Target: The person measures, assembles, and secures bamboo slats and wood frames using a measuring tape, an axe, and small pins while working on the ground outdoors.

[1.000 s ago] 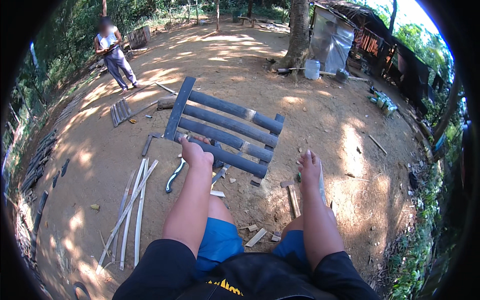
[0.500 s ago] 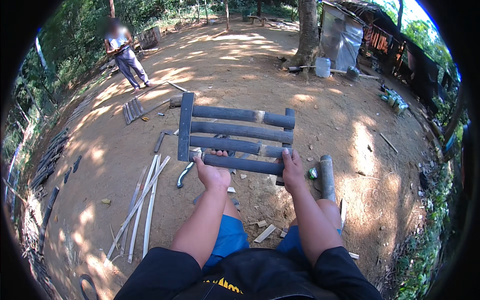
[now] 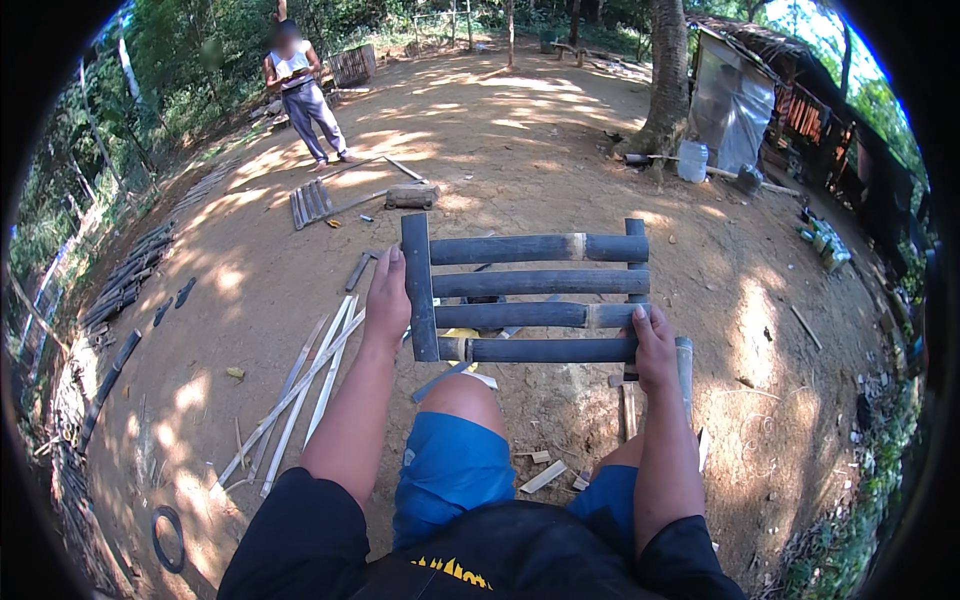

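Observation:
Between my hands, in front of my knees, is a dark bamboo rack (image 3: pixel 540 316) with several round slats fixed across two flat end strips. My left hand (image 3: pixel 388 300) grips the outer edge of its left end strip, partway down. At the lower right corner my right hand (image 3: pixel 655 345) is wrapped round the end, its thumb on top of the slats. The rack is held up off the ground, its slats running left to right. Behind and below it, partly hidden by the slats, some tools and a yellow thing lie on the dirt.
Pale split strips (image 3: pixel 300 400) lie on the ground to my left. A wooden block (image 3: pixel 412 196) and a small slatted panel (image 3: pixel 312 204) lie farther ahead. A person (image 3: pixel 308 95) stands at the far left. A tree trunk (image 3: pixel 668 80) and a clear jug (image 3: pixel 692 161) are at the far right.
My left hand has shifted from the rack's lower left corner up to the outer side of its end strip. The view has turned left, and the rack sits farther right in it.

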Demonstrator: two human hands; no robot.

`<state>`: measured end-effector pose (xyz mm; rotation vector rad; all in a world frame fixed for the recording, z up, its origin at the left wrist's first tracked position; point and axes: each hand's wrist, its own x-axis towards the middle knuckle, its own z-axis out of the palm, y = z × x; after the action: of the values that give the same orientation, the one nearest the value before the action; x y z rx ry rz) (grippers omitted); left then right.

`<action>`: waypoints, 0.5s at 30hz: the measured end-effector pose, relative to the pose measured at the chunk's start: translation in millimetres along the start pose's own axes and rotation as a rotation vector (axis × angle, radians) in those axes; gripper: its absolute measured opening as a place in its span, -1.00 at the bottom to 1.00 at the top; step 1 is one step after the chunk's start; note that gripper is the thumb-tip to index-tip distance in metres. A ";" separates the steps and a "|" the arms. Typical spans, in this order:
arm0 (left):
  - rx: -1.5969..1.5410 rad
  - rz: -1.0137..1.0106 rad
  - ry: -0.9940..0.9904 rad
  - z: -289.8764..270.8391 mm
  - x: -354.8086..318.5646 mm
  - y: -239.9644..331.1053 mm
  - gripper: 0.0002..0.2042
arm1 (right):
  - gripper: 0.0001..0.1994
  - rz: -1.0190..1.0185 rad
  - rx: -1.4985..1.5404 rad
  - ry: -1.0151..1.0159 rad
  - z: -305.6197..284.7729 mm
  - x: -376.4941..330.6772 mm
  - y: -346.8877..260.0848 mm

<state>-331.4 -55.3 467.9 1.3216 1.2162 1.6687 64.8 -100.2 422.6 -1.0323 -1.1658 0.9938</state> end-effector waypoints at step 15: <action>0.373 0.118 0.007 26.2 -24.2 17.4 -0.42 | -0.68 0.004 -0.041 0.057 -0.8 -9.0 -12.2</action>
<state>-299.2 -76.4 477.5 1.6379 1.5335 1.5758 65.3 -111.8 432.4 -1.0891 -1.1416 0.9417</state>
